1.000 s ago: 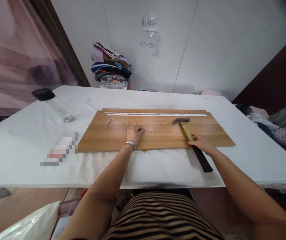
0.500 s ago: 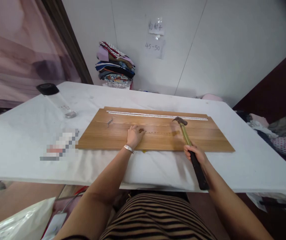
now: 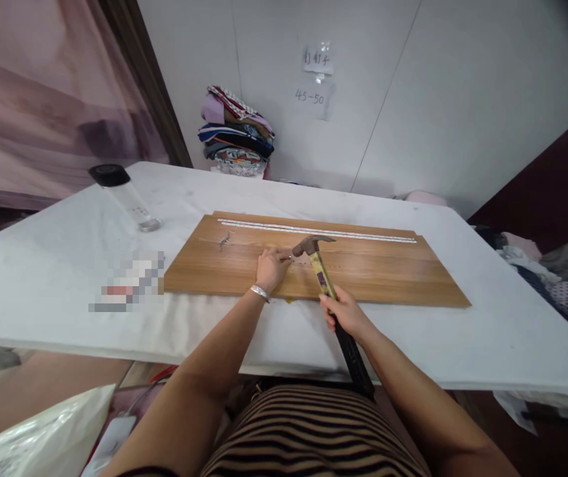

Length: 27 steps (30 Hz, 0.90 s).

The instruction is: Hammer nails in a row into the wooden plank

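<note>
While my left hand (image 3: 271,268) is keeping its place on the wooden board (image 3: 388,271), my right hand is bringing a real change: half a second ago the hammer (image 3: 320,273) was hanging further to the right, and now its head is standing just beside my left fingertips. My right hand (image 3: 346,311) is closing firmly around the handle, near the place where the yellow part is meeting the black grip. The blunt face is pointing toward my left fingers, and the claw is pointing away to the right. My left finger and thumb are pinching a small shining thing, which is appearing to be a nail (image 3: 290,258); whether the hammer is touching it, I cannot tell. For the work, I am judging, this means that both hands are now meeting at one spot, so my fingertips are being more exposed to a wrong blow. To the right of this spot, a row of small dark dots (image 3: 331,266) is running along the board. Some loose nails (image 3: 225,242) are lying in a little heap on its left part, well apart from the hammer.
</note>
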Each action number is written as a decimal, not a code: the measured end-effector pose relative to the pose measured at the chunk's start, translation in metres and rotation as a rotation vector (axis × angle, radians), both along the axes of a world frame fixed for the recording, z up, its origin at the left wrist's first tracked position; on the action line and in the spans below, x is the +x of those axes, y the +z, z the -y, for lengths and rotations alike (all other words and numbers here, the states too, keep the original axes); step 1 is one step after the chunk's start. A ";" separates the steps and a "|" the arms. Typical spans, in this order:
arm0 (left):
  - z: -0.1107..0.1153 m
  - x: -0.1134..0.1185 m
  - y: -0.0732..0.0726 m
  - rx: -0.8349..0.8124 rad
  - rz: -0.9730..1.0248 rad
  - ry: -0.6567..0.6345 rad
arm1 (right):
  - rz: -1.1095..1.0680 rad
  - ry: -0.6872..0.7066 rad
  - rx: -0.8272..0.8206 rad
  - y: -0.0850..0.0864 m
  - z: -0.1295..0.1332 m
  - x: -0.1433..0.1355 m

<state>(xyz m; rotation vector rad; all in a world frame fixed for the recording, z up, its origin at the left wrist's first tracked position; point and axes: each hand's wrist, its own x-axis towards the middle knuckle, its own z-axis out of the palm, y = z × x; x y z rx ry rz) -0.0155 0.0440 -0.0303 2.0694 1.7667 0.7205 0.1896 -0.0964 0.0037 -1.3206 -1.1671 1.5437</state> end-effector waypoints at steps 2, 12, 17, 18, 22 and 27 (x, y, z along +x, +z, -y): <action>0.000 0.000 0.000 -0.008 -0.002 0.006 | 0.089 0.021 0.022 0.001 -0.004 -0.006; 0.001 0.001 0.004 -0.024 0.000 -0.004 | 0.168 0.017 0.039 0.009 -0.014 -0.018; 0.002 0.002 0.005 -0.019 0.005 0.001 | 0.245 0.021 0.040 0.010 -0.018 -0.020; 0.002 0.002 0.005 -0.019 0.007 0.002 | 0.253 0.021 0.041 0.011 -0.019 -0.020; 0.003 0.002 0.005 -0.013 0.024 0.010 | 0.281 0.010 0.079 0.012 -0.018 -0.020; 0.003 0.003 0.005 -0.008 0.029 0.011 | 0.344 0.030 0.064 0.010 -0.018 -0.019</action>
